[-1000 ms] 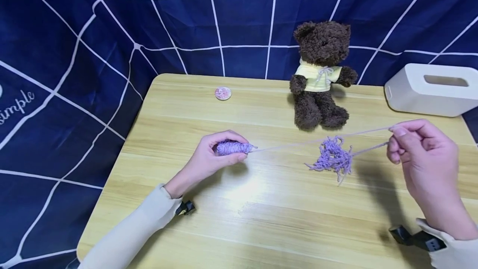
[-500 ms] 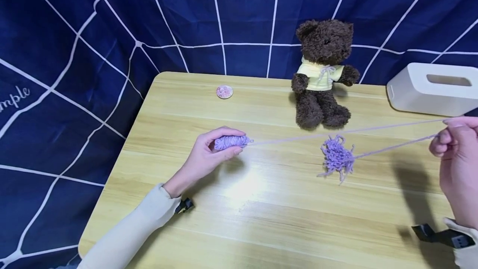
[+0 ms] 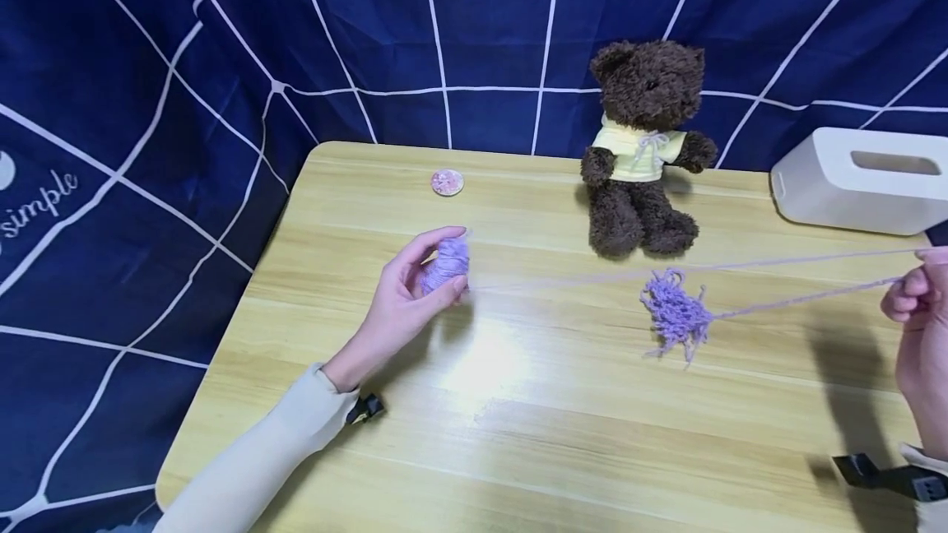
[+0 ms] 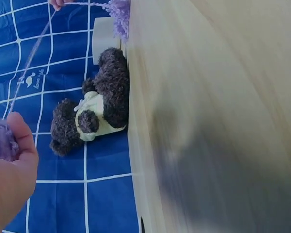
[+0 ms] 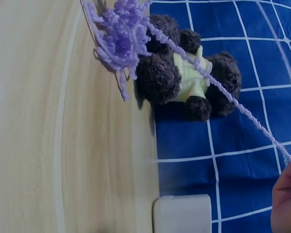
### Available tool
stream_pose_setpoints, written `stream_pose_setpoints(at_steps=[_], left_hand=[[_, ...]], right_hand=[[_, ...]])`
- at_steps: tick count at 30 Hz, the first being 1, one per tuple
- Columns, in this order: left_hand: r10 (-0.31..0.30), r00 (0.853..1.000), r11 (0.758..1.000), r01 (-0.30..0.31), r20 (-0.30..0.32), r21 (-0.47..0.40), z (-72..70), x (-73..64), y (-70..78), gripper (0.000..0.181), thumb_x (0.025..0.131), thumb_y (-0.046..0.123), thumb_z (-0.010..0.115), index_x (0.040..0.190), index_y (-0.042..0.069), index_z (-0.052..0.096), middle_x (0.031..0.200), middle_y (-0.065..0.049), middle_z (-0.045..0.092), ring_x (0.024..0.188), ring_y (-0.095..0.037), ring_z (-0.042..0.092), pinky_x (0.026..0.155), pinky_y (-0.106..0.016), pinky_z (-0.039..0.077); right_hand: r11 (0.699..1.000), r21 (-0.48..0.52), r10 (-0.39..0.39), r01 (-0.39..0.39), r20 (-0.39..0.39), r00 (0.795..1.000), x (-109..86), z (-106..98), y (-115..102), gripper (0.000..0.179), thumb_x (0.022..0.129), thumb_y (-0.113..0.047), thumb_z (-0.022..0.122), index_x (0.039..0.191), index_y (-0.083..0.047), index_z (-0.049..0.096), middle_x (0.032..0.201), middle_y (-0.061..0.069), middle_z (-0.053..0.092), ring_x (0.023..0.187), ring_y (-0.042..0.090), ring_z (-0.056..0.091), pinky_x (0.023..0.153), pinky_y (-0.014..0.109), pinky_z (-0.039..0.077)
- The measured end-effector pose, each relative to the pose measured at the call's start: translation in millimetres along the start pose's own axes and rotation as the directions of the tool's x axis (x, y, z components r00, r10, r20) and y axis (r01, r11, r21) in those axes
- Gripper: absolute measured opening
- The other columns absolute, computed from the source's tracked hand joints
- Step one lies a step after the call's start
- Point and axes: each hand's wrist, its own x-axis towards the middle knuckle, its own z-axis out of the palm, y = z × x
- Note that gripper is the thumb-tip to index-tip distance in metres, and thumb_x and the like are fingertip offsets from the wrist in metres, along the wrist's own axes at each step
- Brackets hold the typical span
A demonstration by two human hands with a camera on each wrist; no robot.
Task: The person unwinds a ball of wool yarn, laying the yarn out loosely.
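Observation:
My left hand [image 3: 403, 290] grips a small wound bundle of purple yarn [image 3: 448, 264] between thumb and fingers, above the left-middle of the table. A thin strand runs from the bundle across to my right hand [image 3: 924, 327], which is partly cut off at the right edge of the head view. The right fingers pinch that strand and a thicker twisted cord [image 5: 223, 90]. At the cord's other end is a loose purple yarn tangle [image 3: 676, 311], its loops and ends spread out. In the left wrist view the bundle [image 4: 2, 141] sits against the thumb.
A brown teddy bear [image 3: 648, 146] in a yellow top sits at the back of the wooden table [image 3: 518, 451]. To its right stands a white tissue box [image 3: 859, 183]. A round pink disc [image 3: 448, 183] lies at the back left. Blue gridded cloth [image 3: 489, 39] hangs behind.
My right hand has moved rightward, drawing the strand longer and shifting the tangle slightly right. The bundle in my left hand has turned from lying sideways to more upright.

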Motion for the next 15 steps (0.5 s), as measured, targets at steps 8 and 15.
stream_pose_setpoints(at_steps=[8, 15], left_hand=[[-0.003, 1.000, 1.000, 0.003, -0.004, 0.010, -8.7, -0.5, 2.3, 0.055, 0.104, -0.010, 0.064, 0.156, 0.002, 0.051, 0.112, -0.026, 0.071, 0.094, -0.030, 0.075, 0.081, -0.039, 0.067], [-0.049, 0.998, 0.998, 0.048, 0.042, 0.042, -17.9, 0.7, 6.2, 0.049, 0.103, -0.008, 0.067, 0.149, 0.001, 0.054, 0.122, -0.022, 0.066, 0.099, -0.028, 0.069, 0.073, -0.030, 0.064]], right_hand=[[0.976, 0.120, -0.194, 0.180, 0.119, 0.974, 8.2, -23.7, -0.8, 0.022, 0.092, 0.022, 0.046, 0.075, 0.013, 0.036, 0.064, 0.015, 0.042, 0.058, 0.018, 0.039, 0.062, 0.017, 0.007], [0.951, -0.122, -0.279, 0.285, 0.066, 0.958, 14.6, -26.1, -4.3, 0.012, 0.094, 0.026, 0.045, 0.089, 0.018, 0.053, 0.076, 0.011, 0.046, 0.065, 0.014, 0.037, 0.061, 0.015, 0.014]])
